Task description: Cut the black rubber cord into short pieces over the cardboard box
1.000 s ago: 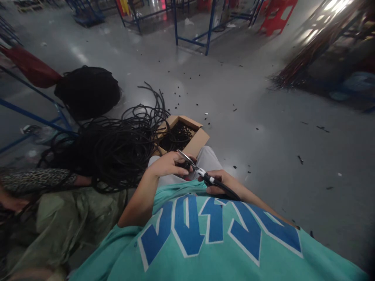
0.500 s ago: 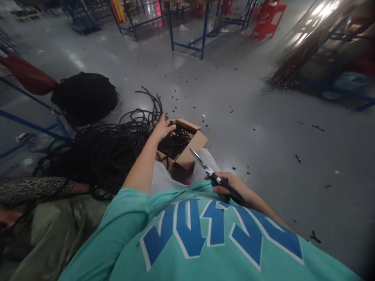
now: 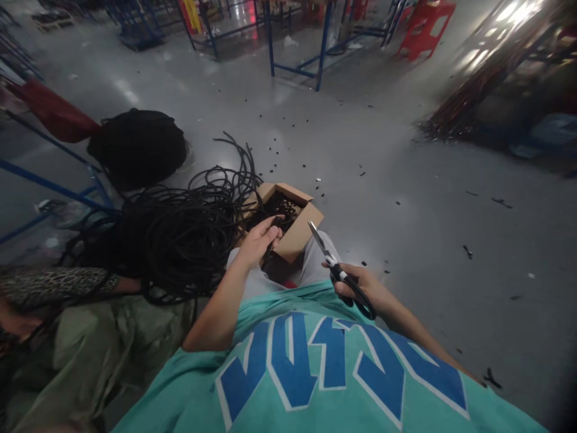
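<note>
Where a co-worker's leopard-print sleeve [image 3: 58, 284] shows: well left of the left hand [image 3: 258, 242] and its fingers, on the wearer's side.
Dark bundle [image 3: 137, 147]: a big rounded black mass on the floor, beyond the left fingers and off to their left.
Cord heap [image 3: 180, 234]: loose black loops just left of the left fingers, some running to the box. It looks soft and springy; single lengths should be light, though the tangle would probably drag.
Left fingers: thumb brought in toward the forefinger, apparently pinching a black cord [image 3: 276, 222]; the other fingers are curled, and how many lengths they hold I cannot tell.
Black cord: between the left thumb and forefinger, just over the near side of the box. Likely bendy and hard to damage; a pinch close to the end should stop it flopping.
Cardboard box [image 3: 295, 236]: just beyond the left fingertips, flaps spread, with short black pieces [image 3: 287, 204] inside.
Scissors [image 3: 332, 261]: blades ahead of the right fingers, seemingly together, pointing away from the wearer. Stiff, probably the heaviest thing held; best gripped by the handles, clear of the edges.
Right hand [image 3: 358, 284]: fingers wrapped round the black handles.
Scraps [image 3: 469, 251]: scattered on the floor, well right of the right fingers.
</note>
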Motion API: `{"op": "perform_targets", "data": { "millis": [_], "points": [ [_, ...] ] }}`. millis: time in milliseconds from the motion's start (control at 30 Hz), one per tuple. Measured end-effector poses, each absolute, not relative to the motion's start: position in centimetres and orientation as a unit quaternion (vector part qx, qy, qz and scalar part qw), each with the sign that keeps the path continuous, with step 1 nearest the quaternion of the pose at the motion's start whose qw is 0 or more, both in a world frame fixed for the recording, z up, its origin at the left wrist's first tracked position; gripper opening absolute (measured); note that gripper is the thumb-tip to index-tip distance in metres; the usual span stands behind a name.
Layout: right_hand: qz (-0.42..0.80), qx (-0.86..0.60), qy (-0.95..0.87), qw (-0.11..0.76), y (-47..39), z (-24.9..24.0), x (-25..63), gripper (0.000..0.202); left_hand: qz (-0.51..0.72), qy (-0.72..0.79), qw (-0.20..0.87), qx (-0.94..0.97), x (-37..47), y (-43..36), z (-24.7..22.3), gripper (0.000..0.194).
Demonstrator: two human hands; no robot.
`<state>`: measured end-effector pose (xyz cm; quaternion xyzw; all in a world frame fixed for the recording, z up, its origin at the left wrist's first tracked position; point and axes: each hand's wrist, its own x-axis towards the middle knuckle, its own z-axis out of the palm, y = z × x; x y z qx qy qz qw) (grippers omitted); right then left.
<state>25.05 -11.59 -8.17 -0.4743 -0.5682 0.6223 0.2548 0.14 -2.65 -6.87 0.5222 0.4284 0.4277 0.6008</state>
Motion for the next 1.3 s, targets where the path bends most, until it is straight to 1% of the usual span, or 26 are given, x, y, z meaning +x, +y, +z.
{"op": "perform_targets", "data": {
  "millis": [67, 167, 367, 433, 733, 1133, 1300],
  "points": [
    [0.586, -0.467, -0.614, 0.249, -11.2, -7.8, 24.8, 0.070, 0.439, 0.396, 0.641, 0.490, 0.5, -4.4, -6.1, 0.048],
    [0.544, -0.460, -0.662, 0.233, -10.8, -7.1, 24.3, 0.067, 0.451, 0.378, 0.663, 0.463, 1.0, -6.4, -5.3, 0.041],
    [0.534, -0.439, -0.689, 0.215, -11.0, -5.5, 23.0, 0.066, 0.499, 0.432, 0.595, 0.459, 1.7, -8.4, -5.0, 0.031],
    [0.511, -0.439, -0.708, 0.214, -11.2, -5.2, 22.6, 0.066, 0.508, 0.441, 0.583, 0.457, 2.0, -8.8, -4.9, 0.032],
    [0.461, -0.454, -0.726, 0.231, -11.6, -4.4, 21.4, 0.059, 0.502, 0.445, 0.581, 0.461, 2.6, -9.5, -3.5, 0.036],
    [0.431, -0.472, -0.738, 0.217, -11.7, -3.8, 21.3, 0.058, 0.468, 0.461, 0.577, 0.486, 2.5, -9.8, -2.7, 0.028],
    [0.451, -0.465, -0.730, 0.217, -11.7, -3.3, 21.3, 0.053, 0.469, 0.452, 0.583, 0.486, 2.4, -9.8, -2.9, 0.028]
  ]
}}
